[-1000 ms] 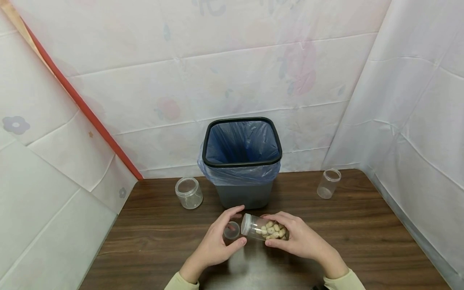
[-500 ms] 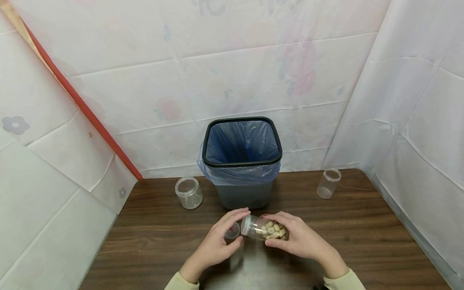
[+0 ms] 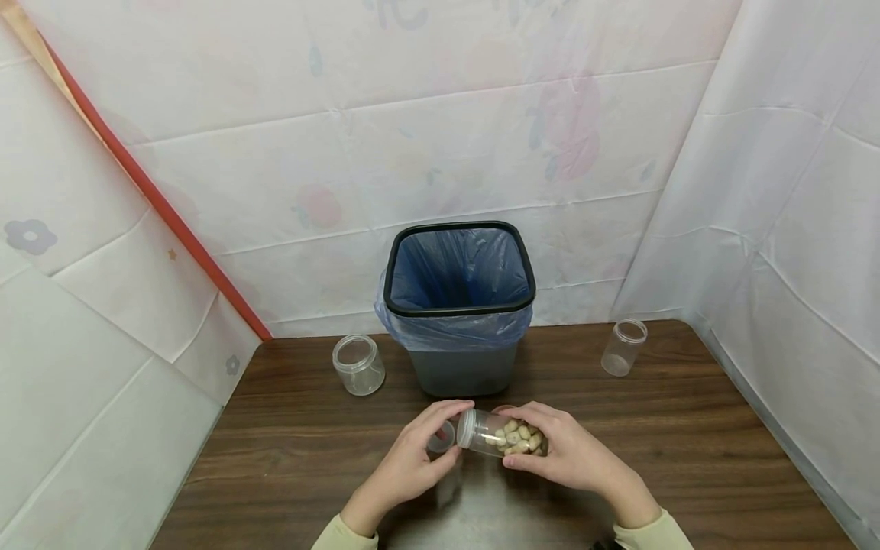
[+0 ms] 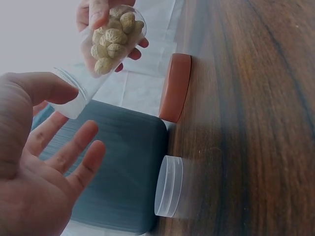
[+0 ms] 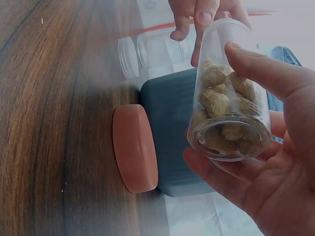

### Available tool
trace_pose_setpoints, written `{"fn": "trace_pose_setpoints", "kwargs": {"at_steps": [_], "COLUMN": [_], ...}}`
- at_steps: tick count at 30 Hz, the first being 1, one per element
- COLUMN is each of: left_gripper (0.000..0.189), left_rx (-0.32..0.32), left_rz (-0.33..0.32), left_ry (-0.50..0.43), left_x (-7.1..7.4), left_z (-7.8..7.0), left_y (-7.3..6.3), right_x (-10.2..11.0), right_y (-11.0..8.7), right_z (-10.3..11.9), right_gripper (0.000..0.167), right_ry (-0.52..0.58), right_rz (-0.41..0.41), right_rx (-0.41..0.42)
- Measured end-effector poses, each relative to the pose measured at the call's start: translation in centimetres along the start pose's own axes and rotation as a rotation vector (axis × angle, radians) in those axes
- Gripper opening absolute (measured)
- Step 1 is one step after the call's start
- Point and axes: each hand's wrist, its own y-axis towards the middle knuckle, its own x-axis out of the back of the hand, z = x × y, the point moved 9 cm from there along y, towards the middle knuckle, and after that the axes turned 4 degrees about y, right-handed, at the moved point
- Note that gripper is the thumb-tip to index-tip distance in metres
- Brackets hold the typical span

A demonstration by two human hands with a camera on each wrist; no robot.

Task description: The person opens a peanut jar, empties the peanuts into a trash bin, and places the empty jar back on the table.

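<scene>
A clear plastic jar [image 3: 486, 433] of unshelled peanuts [image 5: 216, 101] lies tilted on its side above the table, its base toward the right. My right hand [image 3: 574, 454] grips the jar's lower half, thumb on the near side and fingers round the far side. At the other end, the left hand [image 3: 412, 458] pinches the whitish translucent lid [image 3: 467, 428] between thumb and index finger. Its other fingers spread loosely, as the left wrist view shows. A reddish-orange round lid [image 5: 134, 147] and a loose translucent lid [image 4: 169, 187] rest on the table beyond the hands.
A grey bin [image 3: 464, 370] with a blue liner and black rim stands at the table's back. An uncovered clear wide jar [image 3: 359, 367] is left of it. Farther right stands a slim clear jar [image 3: 622, 350]. Patterned white sheets [image 3: 440, 137] enclose the wooden table [image 3: 275, 458].
My left hand's fingers and thumb have closed in on the jar's lid, after standing apart from it a second ago. The right hand and jar have stayed nearly still.
</scene>
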Motion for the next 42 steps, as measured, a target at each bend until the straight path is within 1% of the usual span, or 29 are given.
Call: {"fn": "trace_pose_setpoints", "kwargs": {"at_steps": [5, 12, 20, 31, 36, 42], "left_gripper": [0.076, 0.072, 0.061, 0.045, 0.037, 0.030], "left_rx": [0.019, 0.014, 0.079, 0.136, 0.146, 0.156], "left_rz": [-0.005, -0.022, -0.010, -0.018, -0.037, -0.051], "left_ry": [0.001, 0.005, -0.010, -0.003, -0.004, 0.004], "left_x": [0.1, 0.1, 0.0, 0.2, 0.3, 0.4], "left_z": [0.1, 0.2, 0.7, 1.0, 1.2, 1.4], "left_y": [0.1, 0.0, -0.3, -0.3, -0.4, -0.3], "right_x": [0.1, 0.1, 0.0, 0.1, 0.1, 0.1], "right_y": [0.0, 0.0, 0.0, 0.0, 0.0, 0.0], "right_z": [0.0, 0.1, 0.2, 0.3, 0.2, 0.2], "right_gripper": [0.056, 0.056, 0.058, 0.059, 0.058, 0.059], "right_ry": [-0.003, -0.008, -0.007, -0.016, -0.001, 0.002], "right_rz": [-0.001, 0.000, -0.001, -0.004, -0.002, -0.006], "right_rx": [-0.005, 0.001, 0.000, -0.003, -0.015, -0.010]}}
